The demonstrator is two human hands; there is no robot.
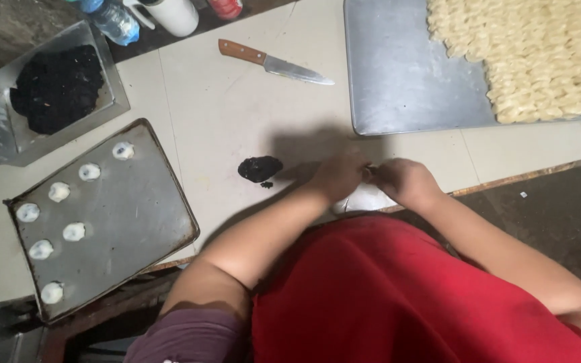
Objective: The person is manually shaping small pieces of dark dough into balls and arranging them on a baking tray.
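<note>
Left hand [336, 176] and right hand [405, 181] meet at the near edge of the table [237, 121], fingertips together, both closed around a small pale piece of dough [369, 173]; blurred, so the exact grip is hard to read. Directly below them, at the table edge, lies a white lump [364, 199], partly hidden by the wrists. Just left of the left hand sits a small dark lump of filling [259, 168], with a crumb beside it on the near side.

Further left, a dark worn baking tray [142, 215] carries seven small white rounds [58, 191] with dark centres, set in a loose arc along its left side. Beyond that, far left, a metal container [1, 134] holds a heap of the same dark filling. A knife [274, 62] with a wooden handle lies at the far middle of the table, blade pointing right. Far right, a large metal sheet [398, 81] is packed on its right half with rows of pale shaped pieces [526, 54]. Bottles [169, 13] stand at the far edge.
</note>
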